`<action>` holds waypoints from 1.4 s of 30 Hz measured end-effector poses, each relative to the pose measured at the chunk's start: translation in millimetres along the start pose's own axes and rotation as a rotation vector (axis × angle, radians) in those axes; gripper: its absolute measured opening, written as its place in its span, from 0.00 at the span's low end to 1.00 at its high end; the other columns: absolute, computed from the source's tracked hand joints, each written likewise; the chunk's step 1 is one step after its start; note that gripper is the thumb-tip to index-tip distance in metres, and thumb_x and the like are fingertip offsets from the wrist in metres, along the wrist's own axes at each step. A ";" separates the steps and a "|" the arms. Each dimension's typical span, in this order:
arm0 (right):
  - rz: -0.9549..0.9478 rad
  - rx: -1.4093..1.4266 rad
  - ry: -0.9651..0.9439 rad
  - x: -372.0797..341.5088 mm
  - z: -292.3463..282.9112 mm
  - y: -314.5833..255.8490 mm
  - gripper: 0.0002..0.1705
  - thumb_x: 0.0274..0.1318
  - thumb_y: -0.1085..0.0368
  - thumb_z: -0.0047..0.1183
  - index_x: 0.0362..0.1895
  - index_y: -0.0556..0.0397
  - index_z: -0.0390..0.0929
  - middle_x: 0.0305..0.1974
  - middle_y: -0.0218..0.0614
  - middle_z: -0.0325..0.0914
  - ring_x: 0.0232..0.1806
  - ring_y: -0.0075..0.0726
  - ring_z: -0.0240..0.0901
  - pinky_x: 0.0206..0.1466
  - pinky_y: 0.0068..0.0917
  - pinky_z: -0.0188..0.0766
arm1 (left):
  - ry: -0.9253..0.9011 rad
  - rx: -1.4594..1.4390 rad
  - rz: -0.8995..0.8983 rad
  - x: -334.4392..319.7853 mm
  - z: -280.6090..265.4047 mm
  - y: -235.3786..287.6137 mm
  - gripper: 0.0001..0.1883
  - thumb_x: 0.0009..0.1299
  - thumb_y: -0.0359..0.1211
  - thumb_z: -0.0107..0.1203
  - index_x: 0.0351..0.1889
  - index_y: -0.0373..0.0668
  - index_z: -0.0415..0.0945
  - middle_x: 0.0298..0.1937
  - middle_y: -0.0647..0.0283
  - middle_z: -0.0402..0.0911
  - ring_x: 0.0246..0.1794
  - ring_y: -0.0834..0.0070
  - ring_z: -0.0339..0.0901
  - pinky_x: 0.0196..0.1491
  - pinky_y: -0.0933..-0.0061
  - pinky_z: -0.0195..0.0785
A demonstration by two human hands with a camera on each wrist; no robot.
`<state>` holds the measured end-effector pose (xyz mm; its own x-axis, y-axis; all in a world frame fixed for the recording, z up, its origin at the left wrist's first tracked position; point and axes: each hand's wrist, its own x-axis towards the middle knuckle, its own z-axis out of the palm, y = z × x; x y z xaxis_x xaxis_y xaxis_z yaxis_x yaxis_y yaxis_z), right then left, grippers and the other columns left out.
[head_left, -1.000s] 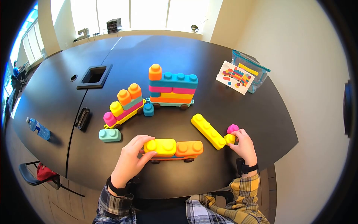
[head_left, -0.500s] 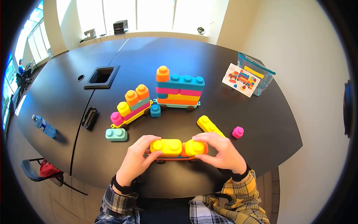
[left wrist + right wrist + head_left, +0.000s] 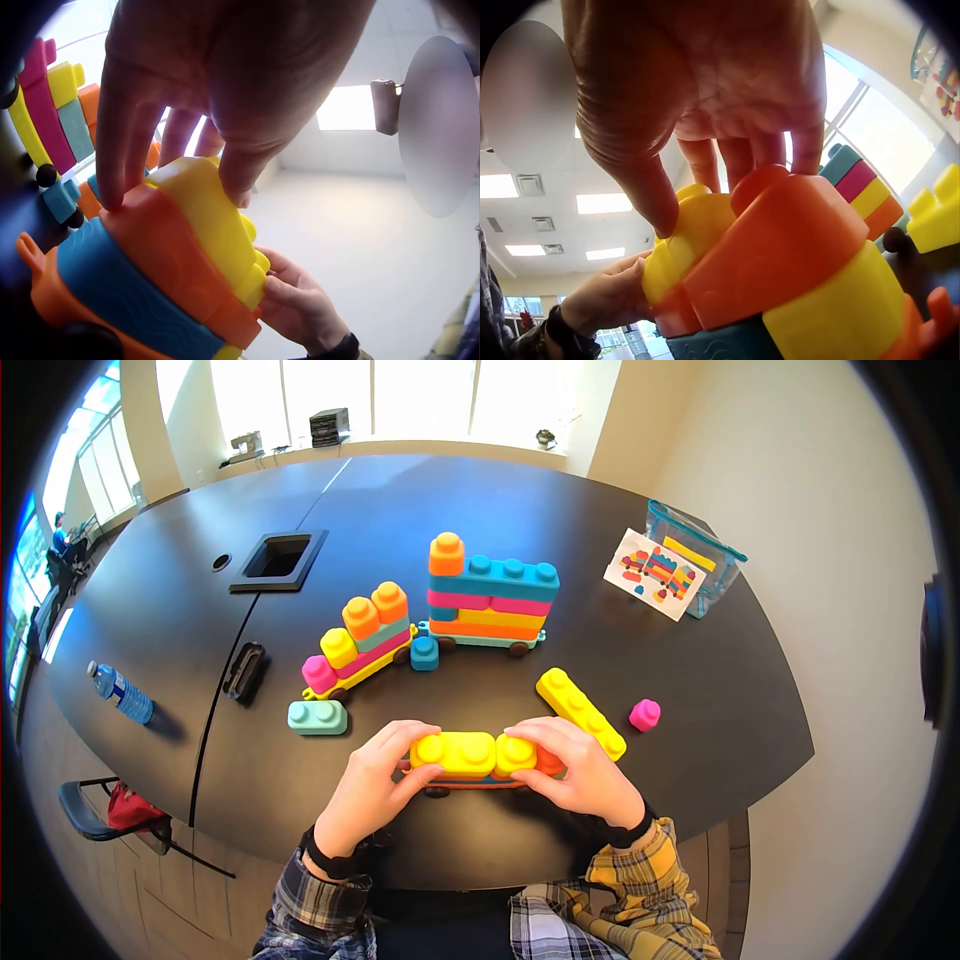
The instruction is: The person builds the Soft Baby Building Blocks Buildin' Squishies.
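Observation:
My left hand (image 3: 378, 772) grips a yellow two-stud block (image 3: 455, 754) on the left end of a wheeled block car (image 3: 470, 784). In the left wrist view, orange blocks (image 3: 169, 255) and a blue block (image 3: 120, 270) lie beneath it. With thumb and fingers, my right hand (image 3: 580, 768) pinches a small yellow one-stud block (image 3: 514, 756) on the car's top, right beside the two-stud one. In the right wrist view, an orange block's bare stud (image 3: 761, 187) shows beside the small yellow block (image 3: 705, 225), with another yellow block (image 3: 840, 307) below.
Behind stand a stepped block car (image 3: 360, 650) and a taller one (image 3: 490, 610). Loose blocks are blue (image 3: 424, 654), mint (image 3: 317, 717), long yellow (image 3: 580, 712) and pink (image 3: 645, 715). A picture card (image 3: 655, 575) leans on a clear bag (image 3: 715, 580). A bottle (image 3: 122, 694) stands left.
My right hand has carried the small yellow block from beside the pink one onto the car, then left against the two-stud block. My left hand keeps its grip.

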<state>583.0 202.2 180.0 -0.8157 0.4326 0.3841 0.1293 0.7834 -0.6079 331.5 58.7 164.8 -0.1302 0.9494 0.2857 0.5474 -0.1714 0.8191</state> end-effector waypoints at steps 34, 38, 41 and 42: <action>0.093 -0.076 0.227 11.4 -23.7 -5.5 0.36 0.56 0.61 0.74 0.69 0.52 0.77 0.61 0.46 0.83 0.63 0.54 0.79 0.67 0.44 0.73 | -0.132 -0.029 0.267 114.8 -21.3 22.9 0.15 0.66 0.29 0.71 0.51 0.40 0.85 0.44 0.63 0.82 0.46 0.70 0.84 0.45 0.72 0.83; 0.019 0.043 0.195 39.2 -17.3 -18.6 0.38 0.54 0.66 0.75 0.69 0.54 0.75 0.57 0.45 0.82 0.58 0.48 0.81 0.62 0.41 0.77 | -0.209 0.044 0.397 100.7 -13.8 49.9 0.16 0.66 0.29 0.71 0.52 0.40 0.85 0.49 0.61 0.82 0.48 0.68 0.83 0.50 0.69 0.83; -0.006 0.046 0.173 40.5 -13.2 -12.2 0.36 0.54 0.68 0.74 0.68 0.54 0.75 0.57 0.44 0.82 0.57 0.44 0.82 0.63 0.39 0.77 | -0.127 0.081 0.436 94.5 -8.1 50.0 0.18 0.66 0.30 0.73 0.54 0.41 0.84 0.50 0.61 0.82 0.49 0.66 0.83 0.52 0.68 0.81; -0.006 0.046 0.174 38.4 -13.9 -11.1 0.36 0.54 0.68 0.74 0.68 0.54 0.75 0.57 0.44 0.82 0.57 0.44 0.82 0.63 0.39 0.77 | -0.133 0.034 0.417 93.1 -6.1 47.0 0.24 0.66 0.33 0.75 0.59 0.42 0.82 0.51 0.59 0.82 0.49 0.65 0.82 0.54 0.67 0.78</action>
<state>558.1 216.3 211.2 -0.7061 0.5018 0.4997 0.0957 0.7667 -0.6348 340.1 137.4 232.9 0.2140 0.8268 0.5203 0.5576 -0.5407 0.6299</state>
